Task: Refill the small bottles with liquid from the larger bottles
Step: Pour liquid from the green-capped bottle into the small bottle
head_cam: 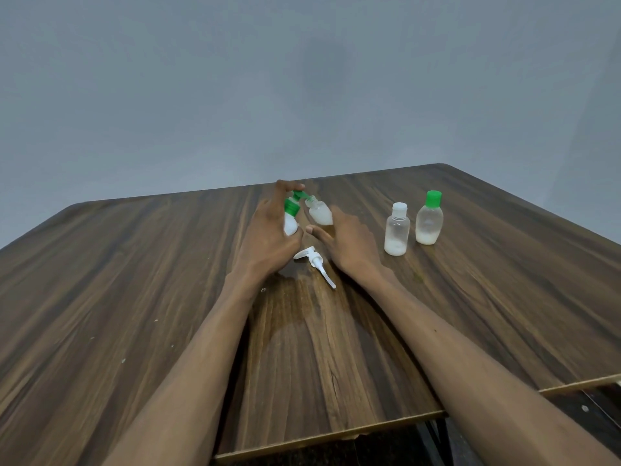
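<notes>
1. The left hand grips a white bottle with a green flip cap, fingers and thumb curled round it; its cap is flipped open and the bottle tilts right, toward the other hand.
2. The right hand holds a small uncapped bottle, tilted left so its open neck sits just beside the green cap's spout. The fingers curl round its far side and the thumb points left below it. The bottle is cloudy; how full it is cannot be told.
3. Both bottles are held above the middle of the table, toward its far edge.
4. A white pump head with its dip tube lies on the table between the two wrists, tube pointing near and right.
5. To the right, two more bottles stand upright, just beside each other: a clear one with a white cap and, slightly farther, one with a green cap. Each shows a little white liquid at its bottom.
6. A wet-looking patch darkens the wood between the forearms.
</notes>
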